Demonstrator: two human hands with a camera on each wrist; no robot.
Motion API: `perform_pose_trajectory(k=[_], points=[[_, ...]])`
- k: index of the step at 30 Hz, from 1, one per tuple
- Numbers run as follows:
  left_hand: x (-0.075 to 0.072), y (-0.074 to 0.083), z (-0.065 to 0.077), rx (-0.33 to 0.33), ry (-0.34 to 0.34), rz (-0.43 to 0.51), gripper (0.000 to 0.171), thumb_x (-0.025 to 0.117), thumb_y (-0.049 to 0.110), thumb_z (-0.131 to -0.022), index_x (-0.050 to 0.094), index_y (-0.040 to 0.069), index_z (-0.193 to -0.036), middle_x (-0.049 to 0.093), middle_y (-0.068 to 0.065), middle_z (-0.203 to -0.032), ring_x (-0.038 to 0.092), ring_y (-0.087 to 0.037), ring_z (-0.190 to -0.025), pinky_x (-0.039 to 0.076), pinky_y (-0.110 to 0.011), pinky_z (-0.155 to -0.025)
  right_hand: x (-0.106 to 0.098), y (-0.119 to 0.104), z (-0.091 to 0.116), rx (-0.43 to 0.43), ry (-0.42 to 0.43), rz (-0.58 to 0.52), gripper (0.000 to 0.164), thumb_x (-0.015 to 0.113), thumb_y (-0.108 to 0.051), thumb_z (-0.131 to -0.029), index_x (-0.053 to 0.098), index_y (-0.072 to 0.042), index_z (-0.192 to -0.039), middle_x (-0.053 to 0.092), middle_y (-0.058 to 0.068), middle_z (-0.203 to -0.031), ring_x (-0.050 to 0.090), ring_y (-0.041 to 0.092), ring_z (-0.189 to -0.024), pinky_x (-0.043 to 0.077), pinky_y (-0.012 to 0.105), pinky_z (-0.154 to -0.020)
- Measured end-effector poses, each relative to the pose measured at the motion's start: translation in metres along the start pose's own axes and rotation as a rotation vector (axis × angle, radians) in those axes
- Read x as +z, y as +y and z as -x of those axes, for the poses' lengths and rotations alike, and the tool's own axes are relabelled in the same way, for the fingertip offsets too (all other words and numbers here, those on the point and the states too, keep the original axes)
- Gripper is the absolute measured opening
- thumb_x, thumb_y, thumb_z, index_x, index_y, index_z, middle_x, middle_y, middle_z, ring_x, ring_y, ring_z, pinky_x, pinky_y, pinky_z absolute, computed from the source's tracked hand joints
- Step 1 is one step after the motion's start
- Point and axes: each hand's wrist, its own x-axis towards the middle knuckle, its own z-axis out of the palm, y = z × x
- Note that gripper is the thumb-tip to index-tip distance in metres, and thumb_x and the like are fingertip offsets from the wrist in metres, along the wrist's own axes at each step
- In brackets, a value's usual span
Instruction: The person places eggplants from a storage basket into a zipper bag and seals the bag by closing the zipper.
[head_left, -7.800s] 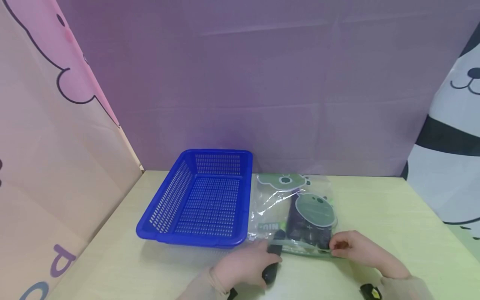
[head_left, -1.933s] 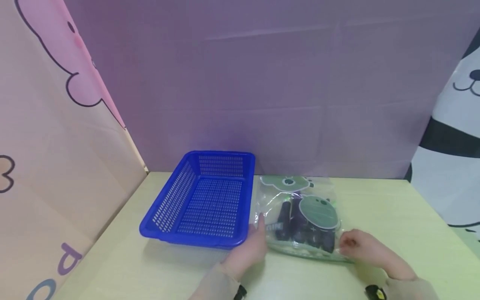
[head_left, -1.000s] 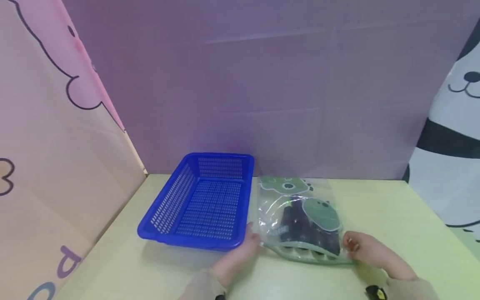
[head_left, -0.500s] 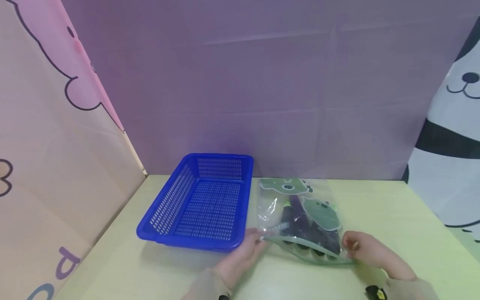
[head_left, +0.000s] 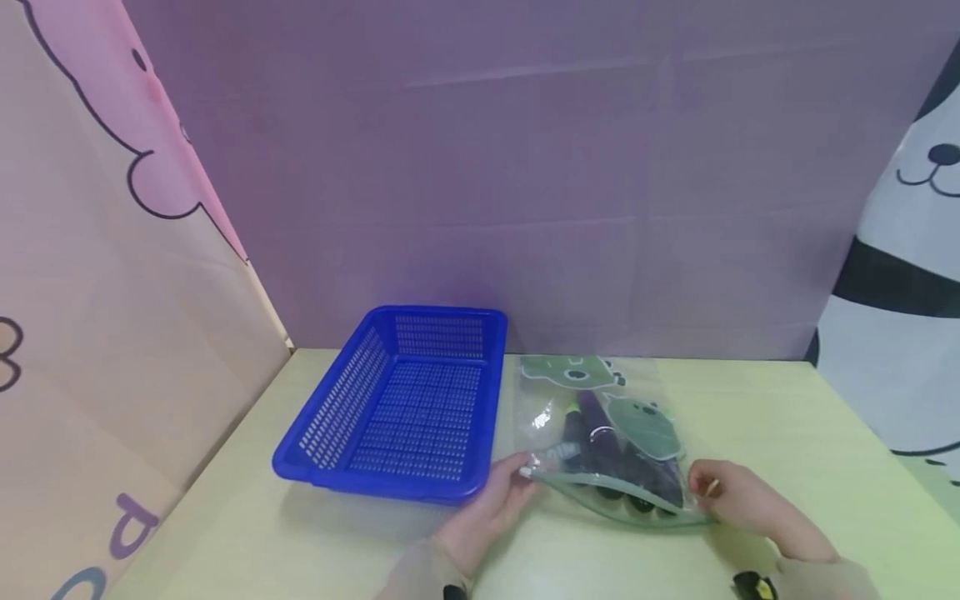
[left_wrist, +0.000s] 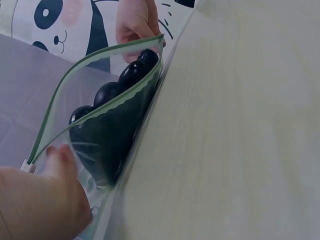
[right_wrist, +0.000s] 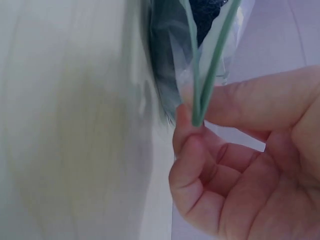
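A clear zip bag with green cartoon prints lies on the table, its green-edged mouth facing me and gaping. Inside are several glossy, dark purple eggplants, their rounded ends towards the mouth; in the left wrist view the eggplants sit side by side. My left hand holds the bag's left corner by the white zip slider; its thumb is blurred in the left wrist view. At the opposite corner, my right hand pinches the end of the green zip strip between thumb and curled fingers.
A blue perforated basket stands left of the bag, with my left hand close to its near right corner. The pale table ends at a purple backdrop. Printed cloths hang on both sides.
Earlier my left hand held an eggplant at the bag's mouth; that eggplant now lies inside. The left hand has moved to the left corner and lifted it slightly. My right hand has stayed at its corner.
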Motion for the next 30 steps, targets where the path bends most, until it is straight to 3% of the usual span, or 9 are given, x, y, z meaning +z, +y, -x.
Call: perform_pose_trajectory(k=[4, 8, 14, 21, 30], points=[[0.0031, 0.0007, 0.0006, -0.047, 0.052, -0.052, 0.012, 0.049, 0.014, -0.095, 0.054, 0.013, -0.084, 0.047, 0.006, -0.076, 0.042, -0.001, -0.061, 0.039, -0.01, -0.056, -0.0003, 0.0021, 0.0002, 0.006, 0.002, -0.005, 0.02, 0.059, 0.008, -0.069, 0.052, -0.009, -0.076, 0.058, -0.001, -0.077, 0.046, 0.001, -0.066, 0.043, 0.021, -0.054], [0.0028, 0.0013, 0.0014, -0.044, 0.044, -0.112, 0.016, 0.048, 0.017, -0.096, 0.05, 0.018, -0.08, 0.044, 0.011, -0.065, 0.036, 0.004, -0.051, 0.032, -0.007, -0.048, -0.0002, 0.0032, 0.0008, 0.012, 0.009, -0.001, 0.02, 0.059, 0.008, -0.068, 0.052, -0.009, -0.076, 0.058, -0.001, -0.077, 0.046, 0.001, -0.066, 0.043, 0.021, -0.054], [0.0, 0.0012, 0.0013, -0.008, 0.032, -0.138, 0.029, 0.044, 0.016, -0.098, 0.041, 0.021, -0.07, 0.034, 0.014, -0.057, 0.029, 0.005, -0.046, 0.027, -0.009, -0.048, -0.0004, 0.0021, 0.0023, 0.01, 0.016, 0.01, 0.021, 0.058, 0.009, -0.067, 0.051, -0.009, -0.075, 0.057, -0.003, -0.074, 0.046, 0.003, -0.065, 0.041, 0.021, -0.054], [-0.0011, 0.0006, 0.0025, 0.035, 0.14, -0.124, 0.021, 0.048, 0.021, -0.097, 0.036, 0.019, -0.08, 0.028, 0.014, -0.056, 0.026, 0.005, -0.045, 0.027, -0.009, -0.049, -0.0027, -0.0012, 0.0023, -0.005, 0.025, 0.022, 0.022, 0.057, 0.011, -0.066, 0.052, -0.01, -0.074, 0.054, -0.005, -0.071, 0.045, 0.004, -0.064, 0.039, 0.021, -0.056], [-0.002, -0.0002, 0.0002, 0.075, 0.162, -0.165, 0.028, 0.046, 0.021, -0.098, 0.036, 0.021, -0.073, 0.033, 0.013, -0.057, 0.031, 0.004, -0.046, 0.032, -0.012, -0.052, -0.0053, -0.001, 0.0029, -0.04, 0.047, 0.028, 0.024, 0.056, 0.012, -0.065, 0.051, -0.01, -0.071, 0.052, -0.007, -0.069, 0.044, 0.003, -0.062, 0.038, 0.021, -0.053]])
